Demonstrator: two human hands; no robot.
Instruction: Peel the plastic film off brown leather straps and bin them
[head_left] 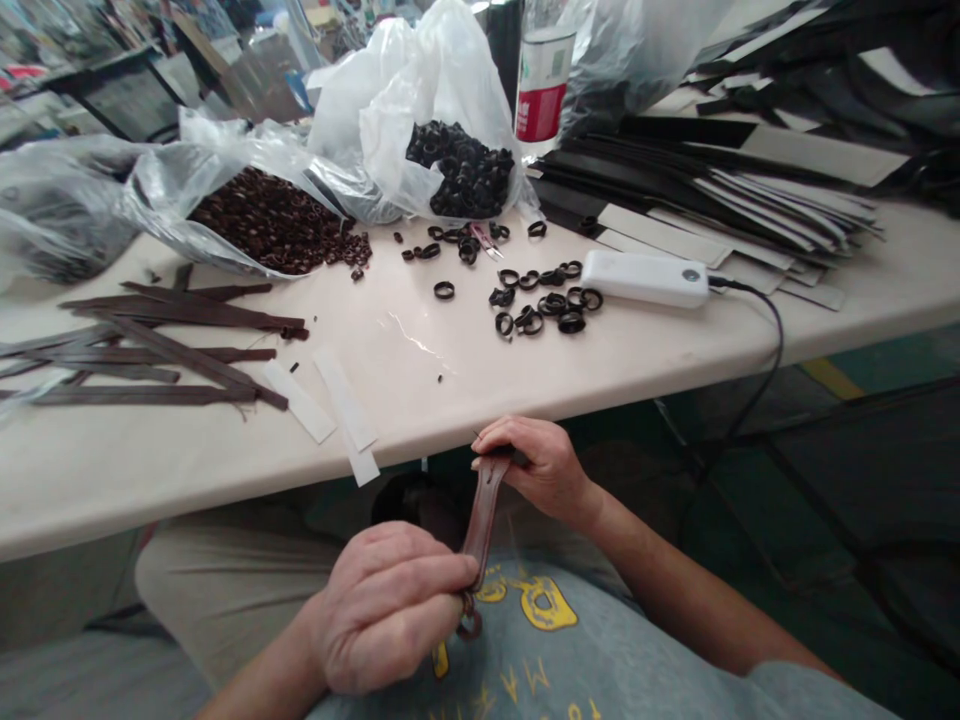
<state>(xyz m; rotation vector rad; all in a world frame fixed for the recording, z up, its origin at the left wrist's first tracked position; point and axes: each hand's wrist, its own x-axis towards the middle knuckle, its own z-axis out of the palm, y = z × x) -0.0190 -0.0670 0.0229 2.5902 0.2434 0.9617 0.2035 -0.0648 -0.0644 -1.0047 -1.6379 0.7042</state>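
Note:
A brown leather strap (486, 512) is stretched between my two hands, below the table's front edge and over my lap. My left hand (394, 605) pinches its lower end between thumb and finger, and a small brown loop (469, 625) hangs just under that grip. My right hand (536, 465) holds the upper end with its fingers closed. A thin dark point shows at the right fingertips, too small to name. Near that upper end the strap has a short dark slit or mark.
Dark brown straps (187, 350) and white strips (345, 400) lie on the table (420, 430). Behind are bags of brown pieces (262, 220) and black loops (465, 170). Loose black loops (551, 305), small snips (486, 241), a corded white device (645, 278) and stacked black strips (675, 180) lie rightward.

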